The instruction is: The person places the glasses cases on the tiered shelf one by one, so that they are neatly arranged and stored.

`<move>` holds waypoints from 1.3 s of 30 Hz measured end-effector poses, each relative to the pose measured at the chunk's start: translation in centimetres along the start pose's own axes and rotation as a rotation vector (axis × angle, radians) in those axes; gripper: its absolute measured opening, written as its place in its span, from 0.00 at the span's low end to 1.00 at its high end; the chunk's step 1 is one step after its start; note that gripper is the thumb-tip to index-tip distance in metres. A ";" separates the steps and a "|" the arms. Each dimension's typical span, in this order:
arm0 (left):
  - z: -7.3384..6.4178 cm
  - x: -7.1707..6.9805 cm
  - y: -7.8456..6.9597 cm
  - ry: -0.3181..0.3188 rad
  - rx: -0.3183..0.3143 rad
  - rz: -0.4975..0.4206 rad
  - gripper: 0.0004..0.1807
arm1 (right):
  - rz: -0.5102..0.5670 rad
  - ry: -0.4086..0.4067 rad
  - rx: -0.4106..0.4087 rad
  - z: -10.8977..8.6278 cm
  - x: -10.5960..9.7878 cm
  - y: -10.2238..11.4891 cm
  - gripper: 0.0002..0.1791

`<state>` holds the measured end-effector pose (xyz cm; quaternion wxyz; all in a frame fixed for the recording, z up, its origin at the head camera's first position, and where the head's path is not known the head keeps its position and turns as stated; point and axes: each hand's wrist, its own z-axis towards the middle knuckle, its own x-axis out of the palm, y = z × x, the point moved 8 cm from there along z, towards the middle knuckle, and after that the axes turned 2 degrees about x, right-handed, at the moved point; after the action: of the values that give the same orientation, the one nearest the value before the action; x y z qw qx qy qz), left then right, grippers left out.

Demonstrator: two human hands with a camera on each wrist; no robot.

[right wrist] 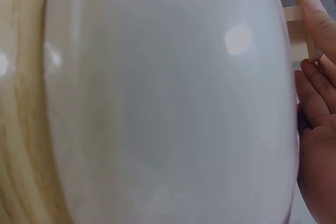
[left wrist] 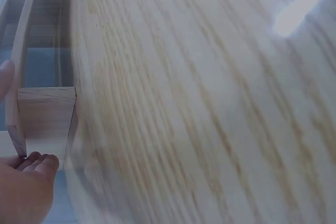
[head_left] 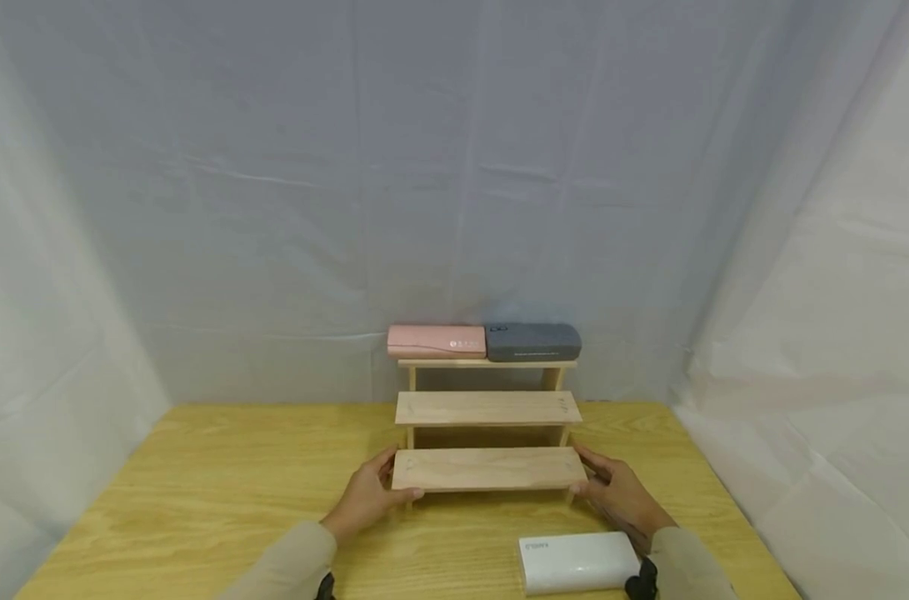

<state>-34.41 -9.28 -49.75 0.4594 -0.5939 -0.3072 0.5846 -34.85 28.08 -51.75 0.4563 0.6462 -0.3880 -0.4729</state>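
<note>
Left hand: I see the left hand (head_left: 367, 493) partly closed, the thumb at the front edge and the fingers at the left end of the lowest step of the wooden rack (head_left: 487, 408).
Pink case: the pink case (head_left: 427, 340) lies on the top step, at left.
Wooden rack: it stands with three steps on the desk (head_left: 259, 467), between both hands.
Grey-blue case: the grey-blue case (head_left: 532, 340) lies just beside the pink one.
White case: the white case (head_left: 577, 562) lies before the rack, near the right wrist.
Right hand: the right hand (head_left: 622, 498), also partly closed, grips the lowest step's right end.
</note>
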 end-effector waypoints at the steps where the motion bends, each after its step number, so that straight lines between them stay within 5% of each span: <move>1: 0.0 0.0 0.0 -0.003 -0.002 0.002 0.53 | 0.001 -0.002 0.005 0.0 0.0 0.0 0.49; 39: 0.2 0.4 1.1 -0.037 -0.003 -0.137 0.51 | -0.009 -0.035 0.037 0.0 0.0 -0.1 0.49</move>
<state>-34.70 -9.34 -50.90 0.4919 -0.5613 -0.3562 0.5622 -34.89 28.15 -51.86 0.4354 0.6478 -0.4017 -0.4791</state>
